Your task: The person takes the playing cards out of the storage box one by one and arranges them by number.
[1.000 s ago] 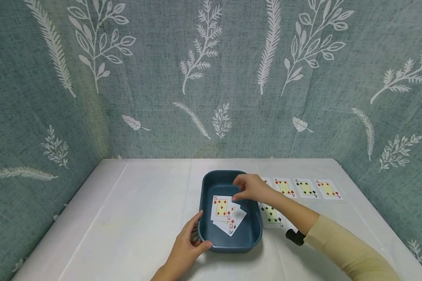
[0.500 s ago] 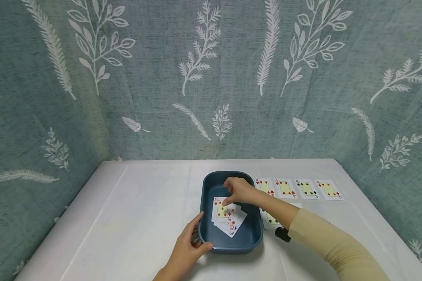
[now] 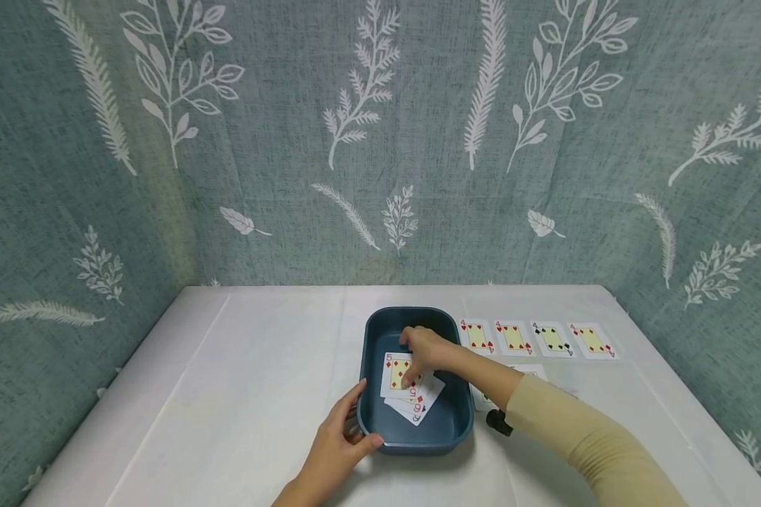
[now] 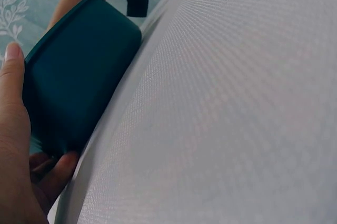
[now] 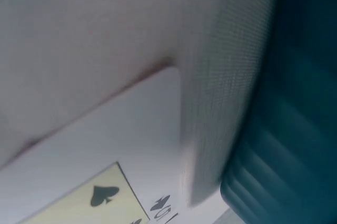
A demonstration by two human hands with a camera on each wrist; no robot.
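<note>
My left hand [image 3: 332, 443] grips the front left corner of a dark blue tray [image 3: 431, 438], thumb at the front rim and fingers along the left wall. In the left wrist view its fingers bear on the tray's outer wall [image 4: 79, 71]. Loose playing cards lie in the tray, a five of diamonds [image 3: 388, 386] on top and a card marked six [image 3: 416, 417] partly under it. Over them reaches my right hand [image 3: 426, 348], thumb down at the five of diamonds, forefinger bent and apart from the thumb. The right wrist view shows neither hand.
Right of the tray, a back row of fours includes a four of hearts [image 3: 514, 339], a four of spades [image 3: 553, 340] and a four of diamonds [image 3: 592, 341]. A spade card [image 5: 121, 145] lies beside the tray's right wall, partly under my forearm. White cloth [image 3: 260, 366] covers the table.
My right hand has moved left and down inside the tray, its thumb now over the five of diamonds. The left hand and tray keep their place.
</note>
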